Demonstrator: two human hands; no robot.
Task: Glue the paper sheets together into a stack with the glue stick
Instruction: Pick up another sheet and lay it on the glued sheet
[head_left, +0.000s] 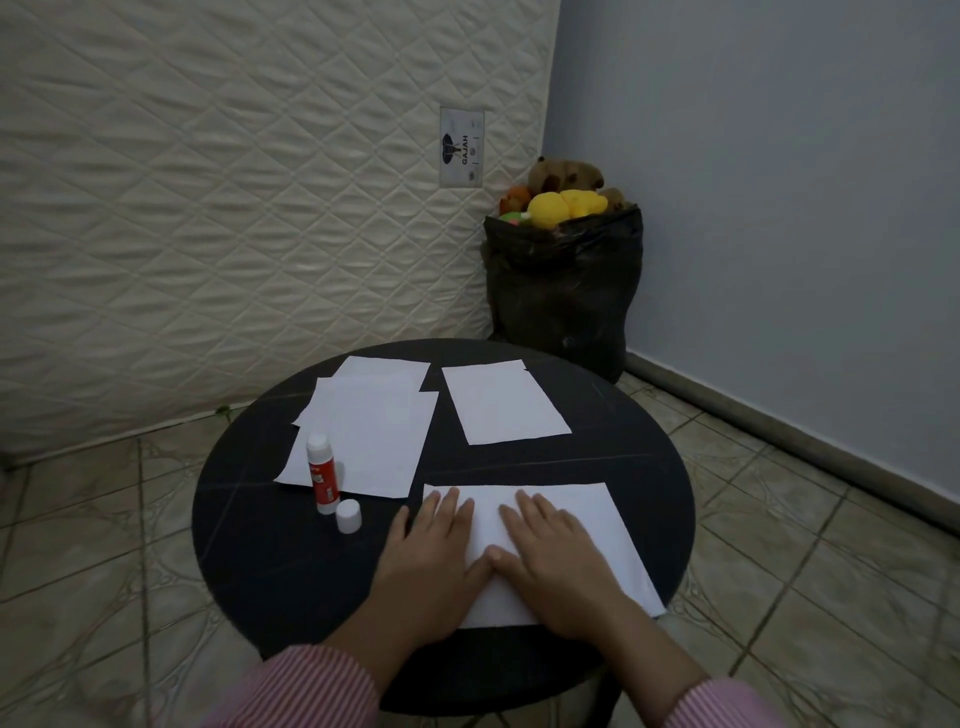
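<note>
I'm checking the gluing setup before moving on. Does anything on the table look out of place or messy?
Only small things. The glue stick stands uncapped on the corner of the loose sheets, its cap beside it on the table, so it could dry out. Those sheets lie fanned and askew. Both hands press the near sheet flat.

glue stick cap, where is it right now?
Head view: the cap stands on the round black table, left of centre, just right of the uncapped glue stick and left of the left hand.
</note>
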